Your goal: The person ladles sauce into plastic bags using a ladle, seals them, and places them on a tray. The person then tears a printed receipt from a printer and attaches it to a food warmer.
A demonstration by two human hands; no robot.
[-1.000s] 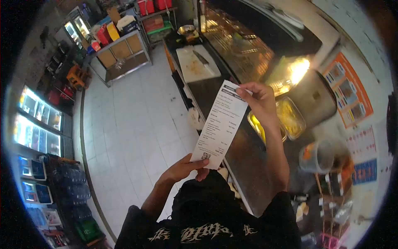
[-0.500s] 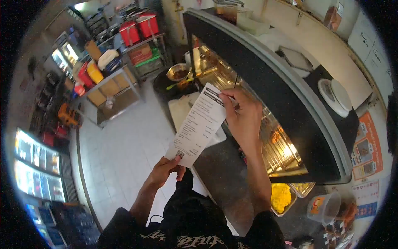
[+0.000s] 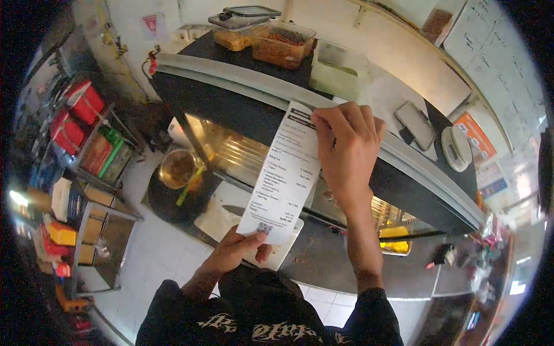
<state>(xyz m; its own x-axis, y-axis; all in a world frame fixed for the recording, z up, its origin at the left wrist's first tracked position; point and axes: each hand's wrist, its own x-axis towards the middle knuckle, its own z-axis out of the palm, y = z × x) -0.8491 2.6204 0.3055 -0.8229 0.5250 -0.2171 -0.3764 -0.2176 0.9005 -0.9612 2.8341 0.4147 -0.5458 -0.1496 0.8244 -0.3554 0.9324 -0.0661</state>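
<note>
A long printed paper receipt (image 3: pixel 284 167) is stretched between my two hands, tilted, with a dark band at its top and a square code near its bottom. My left hand (image 3: pixel 239 251) pinches the lower end, thumb on the printed side. At the upper right corner my right hand (image 3: pixel 349 147) grips the paper between thumb and fingers. Behind the receipt stands a lit display case (image 3: pixel 242 153) with metal racks. Partly covered by the paper, a white cutting board (image 3: pixel 216 222) lies on the dark counter with a knife (image 3: pixel 234 210) on it.
A metal bowl (image 3: pixel 177 168) sits left of the board. Atop the case are a food tub (image 3: pixel 283 45), a pale green container (image 3: pixel 337 72) and a white scale (image 3: pixel 456 149). A yellow food tray (image 3: pixel 396 239) is at the right. Shelves with red boxes (image 3: pixel 68 132) stand at far left.
The view has swung to the right, bringing the top of the display case and its containers into sight. Both hands still hold the receipt, now more upright.
</note>
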